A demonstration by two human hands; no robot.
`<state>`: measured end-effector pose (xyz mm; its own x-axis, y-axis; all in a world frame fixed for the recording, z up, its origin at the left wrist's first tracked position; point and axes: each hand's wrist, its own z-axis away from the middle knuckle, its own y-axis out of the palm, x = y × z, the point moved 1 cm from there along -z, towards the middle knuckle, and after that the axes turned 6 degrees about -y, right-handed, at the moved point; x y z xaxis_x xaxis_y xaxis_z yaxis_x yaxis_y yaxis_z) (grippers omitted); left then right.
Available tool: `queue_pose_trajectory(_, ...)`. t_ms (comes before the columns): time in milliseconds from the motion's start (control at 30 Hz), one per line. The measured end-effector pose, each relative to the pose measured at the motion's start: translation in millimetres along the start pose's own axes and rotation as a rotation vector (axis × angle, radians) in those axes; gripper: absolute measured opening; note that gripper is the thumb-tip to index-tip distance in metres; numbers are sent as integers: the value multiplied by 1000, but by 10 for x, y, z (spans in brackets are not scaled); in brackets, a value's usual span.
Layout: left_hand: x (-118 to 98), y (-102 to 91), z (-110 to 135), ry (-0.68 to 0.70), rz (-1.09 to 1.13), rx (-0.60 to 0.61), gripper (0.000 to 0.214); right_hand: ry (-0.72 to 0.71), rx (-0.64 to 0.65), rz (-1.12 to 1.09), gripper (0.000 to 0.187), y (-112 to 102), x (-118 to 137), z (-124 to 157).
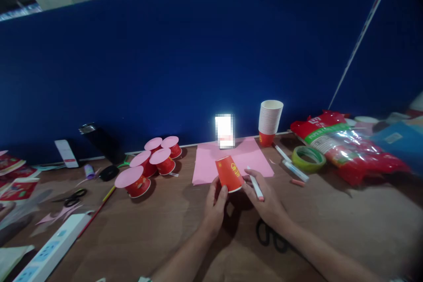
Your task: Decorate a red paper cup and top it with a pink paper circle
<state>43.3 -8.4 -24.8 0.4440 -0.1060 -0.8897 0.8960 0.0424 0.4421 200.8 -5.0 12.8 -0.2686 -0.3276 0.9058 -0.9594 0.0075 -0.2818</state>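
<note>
A red paper cup [229, 174] with yellow characters is held upside down, a little tilted, above the table in front of me. My left hand [216, 200] is closed round its left side and lower rim. In my right hand [264, 196] lies a white marker [255, 186] with an orange-pink end, while the fingertips touch the cup's right side. Behind the cup, pink paper sheets [205, 163] lie flat. Black-handled scissors [271, 235] rest partly hidden under my right forearm.
Left stand several red cups topped with pink discs [161, 155]. Stacked cups [270, 119], green tape [308, 158] and a red plastic bag [340, 141] are at right. A power strip [54, 246], second scissors [74, 197] and a dark bottle [101, 141] are at left. A blue partition [198, 61] rises behind.
</note>
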Motion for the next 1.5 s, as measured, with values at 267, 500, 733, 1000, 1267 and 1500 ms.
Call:
queue_pose_trajectory(267, -50, 63, -12, -35, 87, -80, 47, -31, -24, 73, 40, -5, -50, 0)
queue_pose_trajectory(500, -40, 38, -38, 28, 4, -50, 44, 7, -35, 79, 39, -20, -30, 0)
queue_pose_trajectory(733, -57, 43, -30, 28, -34, -48, 44, 7, -18, 87, 36, -22, -27, 2)
queue_pose_trajectory(1000, -69, 43, -21, 42, -78, -83, 47, -12, 48, -13, 39, 24, -100, 48)
queue_pose_trajectory(1267, -78, 44, 0, 4, -84, -110, 59, 14, 41, 9, 44, 13, -110, 30)
queue_pose_trajectory(1500, -55, 32, -38, -7, -123, -30, 54, -17, 56, 32, 45, -1, -172, 7)
